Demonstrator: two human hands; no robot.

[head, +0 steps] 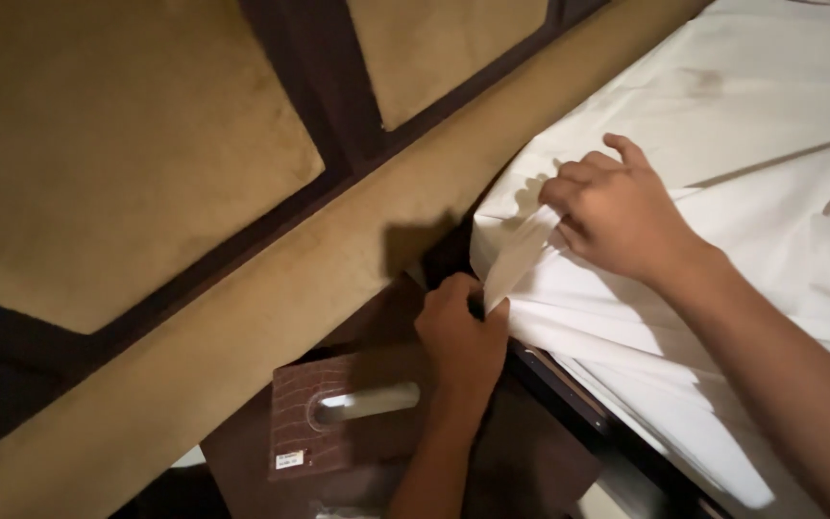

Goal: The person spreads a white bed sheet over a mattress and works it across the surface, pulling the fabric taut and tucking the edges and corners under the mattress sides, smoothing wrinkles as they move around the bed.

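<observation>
The left hand is reaching up from the lower middle of the view to the corner of a bed. Its fingers are curling shut around a fold of the white sheet, pinching the loose edge where it is hanging down over the mattress corner. The right hand is coming in from the right side, lying on top of the bed just above the left one. Its fingers are bent and closing on a bunch of the same sheet, with the knuckles pointing toward the headboard.

The sheet is covering the mattress across the upper right of the view, creasing in long lines, and its corner is gathering into a narrow flap between the two hands. The dark bed frame is running diagonally under the mattress edge.

The headboard is filling the left and top of the view, with tan padded panels set between dark wooden strips. Below the left forearm, a brown textured tissue box is sitting on a dark bedside table, with a pale tissue showing through its oval slot. The box is lying near the left wrist, not touching it.
</observation>
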